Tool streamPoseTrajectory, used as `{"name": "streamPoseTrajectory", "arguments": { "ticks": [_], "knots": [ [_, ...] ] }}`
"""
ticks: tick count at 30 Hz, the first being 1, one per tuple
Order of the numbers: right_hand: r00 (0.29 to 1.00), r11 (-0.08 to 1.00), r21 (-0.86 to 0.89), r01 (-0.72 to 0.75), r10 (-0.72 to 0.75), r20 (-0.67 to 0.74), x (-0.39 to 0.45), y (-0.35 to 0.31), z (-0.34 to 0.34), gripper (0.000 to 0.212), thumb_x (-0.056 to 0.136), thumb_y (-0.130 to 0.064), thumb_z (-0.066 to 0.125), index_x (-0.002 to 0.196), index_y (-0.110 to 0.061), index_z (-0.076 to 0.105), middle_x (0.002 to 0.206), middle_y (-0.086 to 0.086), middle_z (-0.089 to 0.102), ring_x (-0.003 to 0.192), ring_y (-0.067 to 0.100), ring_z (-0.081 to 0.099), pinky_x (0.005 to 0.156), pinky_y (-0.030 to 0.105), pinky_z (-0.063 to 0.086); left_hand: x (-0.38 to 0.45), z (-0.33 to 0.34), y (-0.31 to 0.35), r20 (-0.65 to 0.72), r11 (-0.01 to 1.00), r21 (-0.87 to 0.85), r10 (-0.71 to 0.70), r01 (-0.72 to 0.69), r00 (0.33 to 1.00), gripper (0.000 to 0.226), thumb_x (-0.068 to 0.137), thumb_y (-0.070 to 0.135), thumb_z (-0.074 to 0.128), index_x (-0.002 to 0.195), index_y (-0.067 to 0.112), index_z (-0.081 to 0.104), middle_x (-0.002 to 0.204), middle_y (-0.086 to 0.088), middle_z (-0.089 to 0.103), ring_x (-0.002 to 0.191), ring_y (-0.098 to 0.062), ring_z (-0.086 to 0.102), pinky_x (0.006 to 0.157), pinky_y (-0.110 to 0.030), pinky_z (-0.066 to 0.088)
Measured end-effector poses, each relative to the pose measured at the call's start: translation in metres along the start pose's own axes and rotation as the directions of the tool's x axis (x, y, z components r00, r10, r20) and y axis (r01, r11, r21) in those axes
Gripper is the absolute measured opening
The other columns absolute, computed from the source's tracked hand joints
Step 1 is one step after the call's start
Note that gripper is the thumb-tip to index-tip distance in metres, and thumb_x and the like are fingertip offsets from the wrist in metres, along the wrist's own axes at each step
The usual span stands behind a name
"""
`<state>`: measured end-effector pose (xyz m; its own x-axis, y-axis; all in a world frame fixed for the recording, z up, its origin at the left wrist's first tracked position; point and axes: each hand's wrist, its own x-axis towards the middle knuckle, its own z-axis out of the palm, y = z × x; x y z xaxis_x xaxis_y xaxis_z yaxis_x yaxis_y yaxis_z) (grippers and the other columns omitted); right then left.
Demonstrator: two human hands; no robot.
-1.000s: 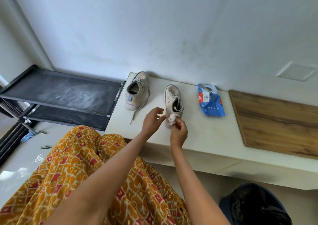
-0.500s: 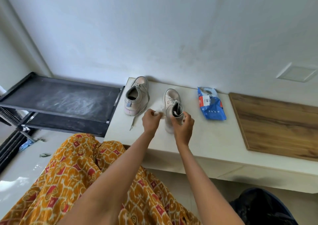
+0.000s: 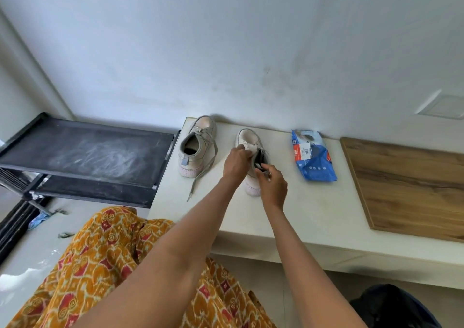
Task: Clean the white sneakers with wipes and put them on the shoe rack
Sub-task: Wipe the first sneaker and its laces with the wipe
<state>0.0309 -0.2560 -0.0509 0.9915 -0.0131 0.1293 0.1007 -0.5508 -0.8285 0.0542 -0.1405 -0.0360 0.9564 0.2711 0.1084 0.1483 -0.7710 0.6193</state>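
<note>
On the worktop (image 3: 301,214), near its back edge and left of centre, the right-hand sneaker (image 3: 248,139) sits toe to the wall with both hands on it. Change vs 0.5 s ago: left hand (image 3: 236,163) has moved from beside the shoe's left flank up onto the tongue/lace area, taking the wipe (image 3: 251,147) with it; a second ago the wipe was bunched between both hands at the heel. Right hand (image 3: 272,184) has stayed at the heel and now has fingers hooked on the collar. View has also dipped slightly closer.

Grip state: left hand clenched around the white wipe, pressing it against the top of the shoe. Right hand curled over the heel collar of the same sneaker, thumb outside, fingertips at the opening, steadying it.

Other sneaker (image 3: 197,147) stands untouched at the worktop's back-left corner, toe to the wall, one lace trailing toward the front edge. Blue wipes pack (image 3: 312,155) lies near the back edge, right of the held shoe, apart from it. Wooden board (image 3: 411,187) covers the worktop's right end. Black shoe rack (image 3: 88,152) stands just beside the worktop's left edge; no shoes on its visible shelves
</note>
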Motion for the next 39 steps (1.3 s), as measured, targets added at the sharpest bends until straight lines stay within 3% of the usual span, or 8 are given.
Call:
{"name": "streamPoseTrajectory", "arguments": {
  "ticks": [8,13,16,18,21,26,33,39],
  "knots": [
    [1.0,1.0,-0.004,-0.004,0.004,-0.016,-0.005,0.0,0.001,0.022,0.089,-0.03,0.062,0.104,-0.015,0.068,0.104,0.005,0.069,0.095,0.021,0.062,0.072,0.021,0.039,-0.062,0.01,-0.006,-0.183,0.982,-0.074,0.157,-0.173,0.97,0.019,0.094,0.016,0.05,0.099,0.007,0.067,0.071,-0.006,0.045,0.063,-0.021,0.041,0.053,-0.029,0.033],
    [1.0,1.0,0.011,-0.001,0.001,0.019,-0.004,0.001,-0.004,0.025,0.088,-0.03,0.063,0.107,-0.016,0.069,0.107,0.003,0.069,0.098,0.019,0.062,0.075,0.019,0.038,-0.076,0.015,-0.02,-0.164,0.97,-0.243,-0.05,0.009,0.985,0.018,0.091,0.018,0.057,0.088,0.009,0.073,0.072,-0.008,0.059,0.062,-0.021,0.052,0.056,-0.03,0.038],
    [1.0,1.0,-0.005,0.0,0.0,0.014,-0.004,0.002,-0.004,0.028,0.088,-0.033,0.062,0.109,-0.016,0.068,0.108,0.003,0.068,0.097,0.018,0.062,0.073,0.02,0.038,-0.062,0.006,-0.022,-0.185,0.877,-0.391,-0.371,0.279,0.91,0.023,0.091,0.015,0.055,0.079,0.004,0.072,0.073,-0.012,0.063,0.065,-0.023,0.052,0.059,-0.031,0.036],
    [1.0,1.0,-0.019,0.009,-0.009,0.006,-0.005,0.003,-0.002,0.027,0.088,-0.033,0.062,0.109,-0.016,0.067,0.109,0.003,0.068,0.098,0.019,0.062,0.072,0.021,0.039,-0.039,0.001,-0.022,-0.179,0.813,-0.458,-0.479,0.358,0.859,0.027,0.09,0.015,0.053,0.071,0.0,0.065,0.067,-0.016,0.057,0.063,-0.026,0.049,0.057,-0.029,0.03],
    [1.0,0.999,-0.032,0.016,-0.016,-0.003,-0.005,0.004,-0.001,0.025,0.088,-0.031,0.062,0.108,-0.017,0.068,0.108,0.002,0.068,0.097,0.019,0.062,0.071,0.022,0.038,-0.008,-0.005,-0.016,-0.191,0.851,-0.435,-0.405,0.293,0.894,0.031,0.09,0.016,0.052,0.065,-0.003,0.056,0.071,-0.022,0.053,0.074,-0.035,0.054,0.06,-0.033,0.032],
    [1.0,0.999,-0.048,0.006,-0.007,-0.024,-0.002,0.006,0.004,0.022,0.089,-0.028,0.061,0.107,-0.019,0.068,0.11,0.002,0.067,0.1,0.02,0.062,0.074,0.022,0.041,0.001,0.002,0.006,-0.1,0.954,-0.286,-0.125,0.092,0.987,0.022,0.09,0.007,0.052,0.086,-0.01,0.065,0.09,-0.024,0.054,0.086,-0.031,0.051,0.067,-0.037,0.037],
    [0.997,0.997,-0.071,0.04,-0.045,-0.061,-0.001,0.003,0.011,0.025,0.092,-0.027,0.057,0.115,-0.021,0.065,0.12,0.004,0.064,0.11,0.022,0.06,0.082,0.033,0.049,-0.044,0.026,-0.002,-0.236,0.925,-0.379,-0.127,0.029,0.963,0.021,0.095,0.013,0.049,0.084,0.001,0.063,0.073,-0.002,0.04,0.066,-0.02,0.043,0.058,-0.029,0.03],
    [0.999,0.993,-0.116,0.035,-0.034,0.006,0.003,-0.001,0.003,0.028,0.094,-0.03,0.052,0.118,-0.02,0.064,0.124,0.005,0.058,0.111,0.024,0.057,0.084,0.031,0.044,-0.077,0.039,-0.003,-0.25,0.879,-0.473,-0.207,0.067,0.946,0.017,0.093,0.016,0.055,0.097,0.008,0.07,0.076,0.0,0.049,0.065,-0.012,0.048,0.059,-0.02,0.034]
  ]
}}
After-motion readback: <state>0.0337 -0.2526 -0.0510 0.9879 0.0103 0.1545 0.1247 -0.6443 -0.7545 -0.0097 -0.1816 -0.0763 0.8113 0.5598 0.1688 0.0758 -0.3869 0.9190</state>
